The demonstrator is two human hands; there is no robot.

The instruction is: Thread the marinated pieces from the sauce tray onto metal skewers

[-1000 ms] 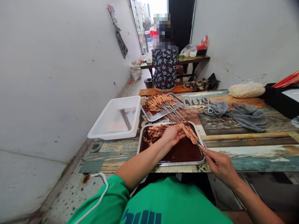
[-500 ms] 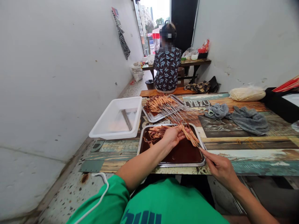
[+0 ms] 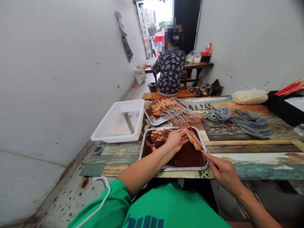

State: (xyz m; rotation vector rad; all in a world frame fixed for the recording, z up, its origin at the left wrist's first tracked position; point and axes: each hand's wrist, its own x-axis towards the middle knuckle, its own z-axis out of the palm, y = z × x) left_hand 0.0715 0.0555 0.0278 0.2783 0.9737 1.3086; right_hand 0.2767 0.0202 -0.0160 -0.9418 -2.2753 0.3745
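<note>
A metal tray (image 3: 142,148) with dark brown liquid stands before me at the table's front edge. My left hand (image 3: 177,139) reaches over it, fingers closed on long pinkish-orange meat pieces (image 3: 194,141) with dark curly ends; their exact kind I cannot make out. My right hand (image 3: 222,167), beside the tray's right corner, pinches thin metal skewers whose front ends meet the held meat. More loose meat pieces (image 3: 159,135) of the same sort lie in the tray's left part. Behind it, a second metal tray (image 3: 155,121) carries a pile of skewered meat (image 3: 162,106), its metal skewers pointing right.
A white plastic tub (image 3: 104,131) with a metal strip in it stands left. Grey cloths (image 3: 253,123), scissors (image 3: 213,116), a bagged pale bundle (image 3: 249,96) and a black box (image 3: 282,107) lie right. Beyond the table a person (image 3: 171,74) sits facing away.
Both hands stay almost in place, with the meat and skewers still held over the tray. The seated person has shifted slightly, an arm now showing at the left.
</note>
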